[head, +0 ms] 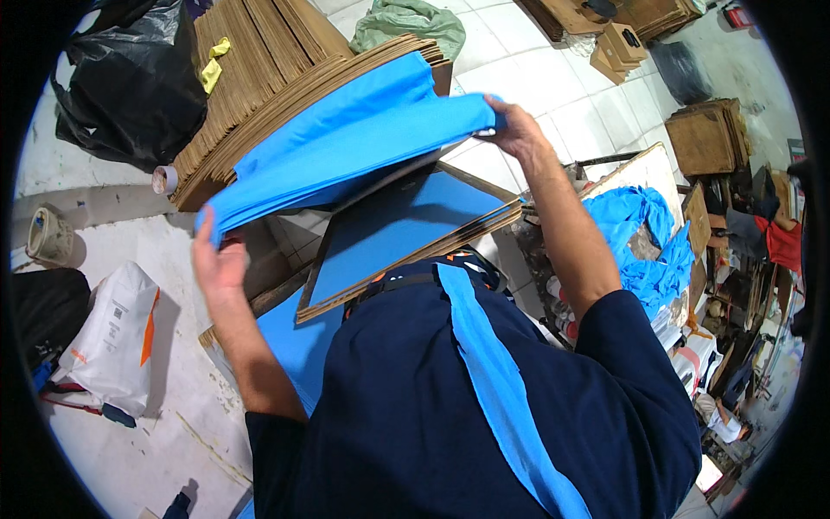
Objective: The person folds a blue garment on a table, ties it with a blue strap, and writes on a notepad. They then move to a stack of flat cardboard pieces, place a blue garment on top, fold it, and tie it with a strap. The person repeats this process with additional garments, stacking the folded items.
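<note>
A bright blue fabric piece (363,152), folded or layered, is stretched between my two hands. My left hand (220,263) grips its left end, fingers over the edge. At the other end, my right hand (515,130) pinches the upper right corner. More blue fabric (382,97) lies behind it against a stack of brown boards (279,123); whether the two are one piece I cannot tell. Below the cloth, close to my waist, tilts a small stack of thin boards with a blue top surface (402,227). A blue fabric strip (493,376) hangs down my navy shirt.
A black plastic bag (130,91) and a tape roll (165,180) flank the board stack. At left are a white package (117,337) and a bucket (50,235). Crumpled blue fabric (648,240) lies on a surface to my right. Two other people (778,240) are far right.
</note>
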Motion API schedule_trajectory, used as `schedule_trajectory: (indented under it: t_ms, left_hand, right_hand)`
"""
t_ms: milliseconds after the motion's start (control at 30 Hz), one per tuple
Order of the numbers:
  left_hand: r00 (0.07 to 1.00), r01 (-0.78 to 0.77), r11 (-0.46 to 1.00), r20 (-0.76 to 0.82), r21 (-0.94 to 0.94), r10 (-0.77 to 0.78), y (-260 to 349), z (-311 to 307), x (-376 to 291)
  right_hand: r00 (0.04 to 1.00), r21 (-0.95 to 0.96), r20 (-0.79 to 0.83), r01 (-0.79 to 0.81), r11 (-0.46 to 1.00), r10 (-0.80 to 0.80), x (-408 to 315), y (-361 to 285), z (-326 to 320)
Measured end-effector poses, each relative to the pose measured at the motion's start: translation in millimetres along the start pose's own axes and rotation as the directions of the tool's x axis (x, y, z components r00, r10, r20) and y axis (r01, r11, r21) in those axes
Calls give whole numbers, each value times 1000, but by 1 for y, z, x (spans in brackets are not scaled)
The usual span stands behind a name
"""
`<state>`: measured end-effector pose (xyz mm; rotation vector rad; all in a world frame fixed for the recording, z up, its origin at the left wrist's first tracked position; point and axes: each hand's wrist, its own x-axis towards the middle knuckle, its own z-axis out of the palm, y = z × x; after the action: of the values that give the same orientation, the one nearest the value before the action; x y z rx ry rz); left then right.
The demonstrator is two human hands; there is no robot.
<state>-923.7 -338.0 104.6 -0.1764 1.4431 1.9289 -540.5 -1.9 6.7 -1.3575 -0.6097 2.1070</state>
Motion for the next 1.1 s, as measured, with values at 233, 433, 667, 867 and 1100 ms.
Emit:
schedule_trajectory:
  t_ms: [233,433,667,867,1100]
  left_hand:
    - [984,-178,882,79,436,160,-3,-88,13]
    - [977,77,-130,-101,989,-187,-178,-182,32]
    - [914,86,-418,-238,904,-328,-197,-182,56]
    - [901,17,-332,-158,943,-404,-197,-178,63]
    - [979,41,-200,-79,979,-186,-217,-178,43]
  right_hand:
    - [873,-300,426,385,873,-238,-24,-24,6]
    - [989,-904,-8,55,-423,145,-9,88,-61]
    - [979,-741,-204,-155,-654,-1,-19,93,-48]
    - [943,-804,-315,-205,-558,108,-4,101,-47]
    - [975,-954,217,201,-220,-51,37,135,0]
